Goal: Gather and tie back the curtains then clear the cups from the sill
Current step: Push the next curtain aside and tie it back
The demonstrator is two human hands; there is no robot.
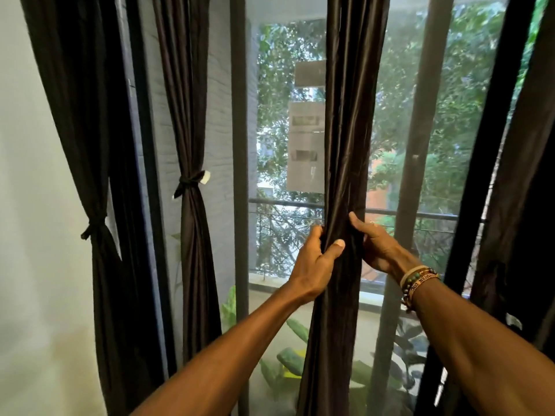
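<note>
Both hands, left hand (315, 265) & right hand (375, 244), grip the middle curtain (348, 130), fingers curled round it; two tied curtains (192, 205) to its left, by the white wall (36, 205).

Four dark brown satin curtains hang along the window (285, 145). The far-left curtain (75, 115), at the window's left edge, is cinched by a knotted tie (94, 226). The second curtain (186, 100) beside it is bound by another tie (189, 183). The middle curtain (351, 115) is bunched into a narrow column, untied, gripped by the left hand (315, 265) and right hand (375, 244). The right-edge curtain (516, 205) hangs loose.
</note>
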